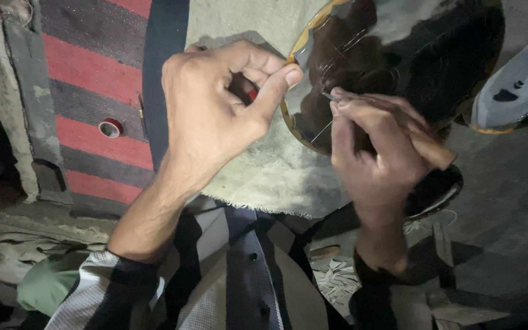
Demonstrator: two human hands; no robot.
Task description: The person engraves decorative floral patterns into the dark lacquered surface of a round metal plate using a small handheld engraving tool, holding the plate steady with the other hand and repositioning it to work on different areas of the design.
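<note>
A large glossy dark metal tray (398, 55) with a golden rim lies tilted on a beige cloth (270, 165). My left hand (221, 104) grips the tray's rim at its left edge, thumb pressed on top, with a small red object tucked in the palm. My right hand (380, 153) holds a wooden-handled pointed tool (426, 146), its thin metal tip touching the tray's shiny surface. Fine scratched lines show on the surface near the tip.
A red and grey striped mat (93, 91) lies at left with a small roll of red tape (110, 128) on it. A second dark glossy plate (520, 79) sits at the right edge. Paper scraps (337, 278) lie on the grey floor below.
</note>
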